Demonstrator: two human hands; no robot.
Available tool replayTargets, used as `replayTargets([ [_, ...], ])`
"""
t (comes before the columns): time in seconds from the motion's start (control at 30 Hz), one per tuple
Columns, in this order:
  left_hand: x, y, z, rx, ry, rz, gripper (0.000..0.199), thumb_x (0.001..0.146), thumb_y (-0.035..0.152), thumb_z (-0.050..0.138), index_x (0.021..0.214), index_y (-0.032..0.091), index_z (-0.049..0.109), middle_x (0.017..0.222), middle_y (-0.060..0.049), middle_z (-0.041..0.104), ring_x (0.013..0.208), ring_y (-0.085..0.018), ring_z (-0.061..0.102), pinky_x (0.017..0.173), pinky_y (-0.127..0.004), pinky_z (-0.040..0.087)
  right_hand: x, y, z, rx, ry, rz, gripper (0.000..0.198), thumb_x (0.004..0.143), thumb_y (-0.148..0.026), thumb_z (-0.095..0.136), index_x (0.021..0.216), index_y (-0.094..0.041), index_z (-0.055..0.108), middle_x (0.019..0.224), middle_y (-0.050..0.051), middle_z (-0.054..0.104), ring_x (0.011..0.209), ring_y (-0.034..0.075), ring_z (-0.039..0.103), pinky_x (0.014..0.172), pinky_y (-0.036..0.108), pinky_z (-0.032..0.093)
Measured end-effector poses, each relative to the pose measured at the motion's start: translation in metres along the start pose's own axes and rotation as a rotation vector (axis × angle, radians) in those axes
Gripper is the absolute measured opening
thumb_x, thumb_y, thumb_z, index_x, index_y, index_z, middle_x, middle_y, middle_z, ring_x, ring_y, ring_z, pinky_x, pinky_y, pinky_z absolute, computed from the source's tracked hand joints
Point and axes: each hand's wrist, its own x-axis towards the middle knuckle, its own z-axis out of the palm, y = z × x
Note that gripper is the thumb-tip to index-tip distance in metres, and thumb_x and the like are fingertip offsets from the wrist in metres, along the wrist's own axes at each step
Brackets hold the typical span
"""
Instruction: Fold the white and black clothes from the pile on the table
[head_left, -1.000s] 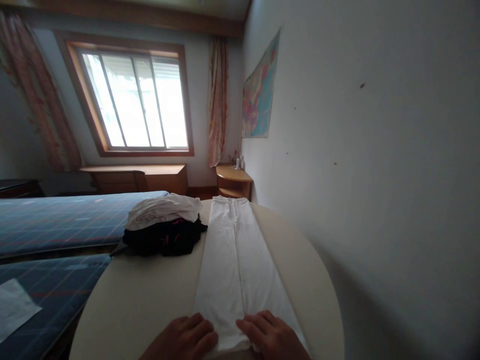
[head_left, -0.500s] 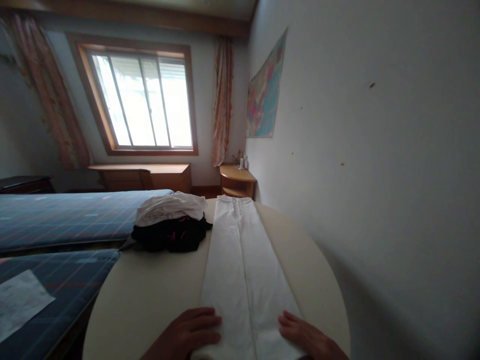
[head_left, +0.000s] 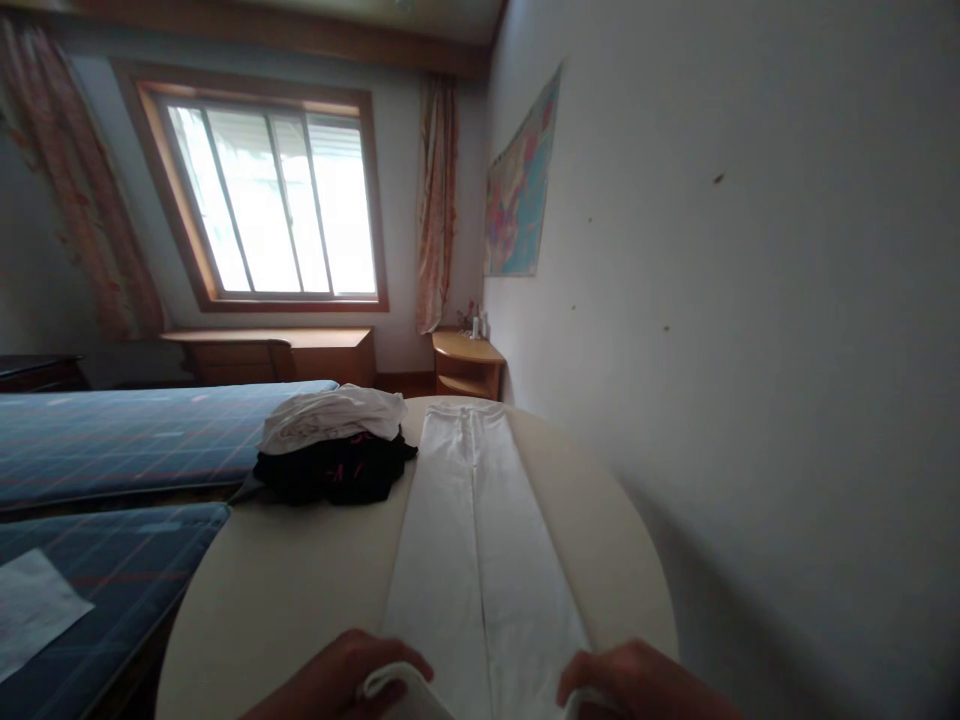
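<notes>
A pair of white trousers (head_left: 469, 540) lies lengthwise on a round cream table (head_left: 285, 590), waistband at the far end and legs toward me. My left hand (head_left: 356, 672) is closed on the hem of the left leg, whose edge is lifted and curls over. On the other side my right hand (head_left: 626, 680) grips the hem of the right leg, also raised a little. The lowest part of both legs runs out of view at the bottom.
A pile of clothes, a white garment (head_left: 334, 415) over a black one (head_left: 337, 470), sits at the table's far left. Plaid mattresses (head_left: 150, 440) lie to the left, one with a paper sheet (head_left: 37, 610). A white wall (head_left: 750, 400) stands close on the right.
Both hands lay flat on the trouser legs before; now they are closed on the hems and have lifted the edges. The trousers have shifted slightly toward me. The view has turned a little right.
</notes>
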Motion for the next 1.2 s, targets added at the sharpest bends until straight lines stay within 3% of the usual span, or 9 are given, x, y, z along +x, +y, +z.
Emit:
replayTargets([
  [0.13, 0.031, -0.001, -0.023, -0.078, 0.153, -0.042, 0.035, 0.100, 0.046, 0.042, 0.117, 0.028, 0.067, 0.111, -0.001, 0.072, 0.102, -0.020, 0.065, 0.093, -0.027, 0.049, 0.037, -0.001, -0.039, -0.028, 0.143, -0.041, 0.028, 0.097, -0.043, 0.050, 0.110, -0.030, 0.071, 0.108, 0.004, 0.075, 0.102, 0.022, 0.069, 0.090, 0.030, 0.052],
  [0.27, 0.085, -0.011, -0.048, -0.153, 0.334, -0.013, 0.046, 0.099, 0.052, 0.040, 0.088, 0.015, 0.065, 0.079, -0.002, 0.068, 0.075, -0.017, 0.061, 0.069, -0.022, 0.047, 0.095, 0.013, -0.069, -0.030, 0.353, 0.008, 0.034, 0.093, -0.047, 0.053, 0.109, -0.023, 0.070, 0.099, 0.006, 0.076, 0.087, 0.023, 0.071, 0.082, 0.032, 0.053],
  [0.37, 0.124, -0.031, -0.054, -0.165, 0.452, -0.039, 0.046, 0.098, 0.052, 0.041, 0.087, 0.014, 0.063, 0.078, -0.001, 0.066, 0.073, -0.016, 0.058, 0.065, -0.022, 0.044, 0.138, 0.033, -0.077, -0.033, 0.454, 0.001, 0.032, 0.091, -0.044, 0.054, 0.109, -0.022, 0.070, 0.102, 0.006, 0.076, 0.093, 0.025, 0.070, 0.089, 0.035, 0.051],
  [0.53, 0.161, -0.076, -0.034, -0.123, 0.503, -0.140, 0.040, 0.095, 0.041, 0.044, 0.116, 0.011, 0.063, 0.106, -0.010, 0.070, 0.098, -0.024, 0.064, 0.090, -0.032, 0.047, 0.180, 0.077, -0.048, -0.091, 0.512, 0.104, 0.048, 0.089, -0.024, 0.052, 0.136, -0.014, 0.054, 0.129, 0.014, 0.065, 0.114, 0.024, 0.063, 0.103, 0.038, 0.045],
  [0.7, 0.155, -0.089, -0.010, 0.001, 0.571, -0.121, 0.050, 0.088, 0.030, 0.051, 0.135, 0.011, 0.050, 0.141, -0.018, 0.052, 0.129, -0.030, 0.050, 0.111, -0.047, 0.035, 0.162, 0.083, -0.009, -0.292, 0.406, 0.003, 0.033, 0.093, -0.032, 0.055, 0.122, -0.020, 0.066, 0.139, 0.012, 0.058, 0.134, 0.027, 0.048, 0.115, 0.049, 0.030],
  [0.8, 0.133, -0.067, -0.004, 0.216, 0.489, 0.121, 0.040, 0.088, 0.031, 0.057, 0.127, 0.022, 0.056, 0.150, -0.011, 0.044, 0.137, -0.028, 0.040, 0.115, -0.048, 0.030, 0.136, 0.067, 0.003, -0.300, 0.290, -0.166, 0.027, 0.091, -0.038, 0.061, 0.112, -0.024, 0.069, 0.131, 0.009, 0.063, 0.126, 0.026, 0.053, 0.111, 0.046, 0.036],
  [0.9, 0.108, -0.039, 0.004, 0.319, 0.196, 0.279, 0.043, 0.079, 0.031, 0.072, 0.120, 0.027, 0.058, 0.131, -0.006, 0.059, 0.120, -0.026, 0.052, 0.105, -0.043, 0.040, 0.116, 0.055, 0.010, -0.331, 0.163, -0.268, 0.042, 0.081, -0.040, 0.072, 0.119, -0.024, 0.066, 0.127, 0.008, 0.064, 0.119, 0.026, 0.056, 0.108, 0.043, 0.040],
  [1.07, 0.094, -0.023, 0.014, 0.512, 0.050, 0.178, 0.012, 0.088, 0.021, 0.061, 0.100, 0.023, 0.062, 0.108, -0.004, 0.066, 0.099, -0.023, 0.060, 0.089, -0.037, 0.047, 0.108, 0.052, 0.019, -0.464, 0.115, -0.252, 0.035, 0.094, -0.032, 0.058, 0.128, -0.025, 0.061, 0.125, 0.008, 0.065, 0.113, 0.025, 0.059, 0.098, 0.040, 0.047],
  [1.2, 0.090, -0.012, 0.006, 0.528, -0.027, 0.106, 0.012, 0.091, 0.017, 0.053, 0.092, 0.020, 0.064, 0.098, -0.005, 0.069, 0.092, -0.021, 0.063, 0.081, -0.031, 0.047, 0.102, 0.037, 0.015, -0.504, 0.079, -0.264, 0.027, 0.100, -0.025, 0.047, 0.117, -0.023, 0.068, 0.113, 0.008, 0.070, 0.102, 0.022, 0.063, 0.089, 0.033, 0.049],
])
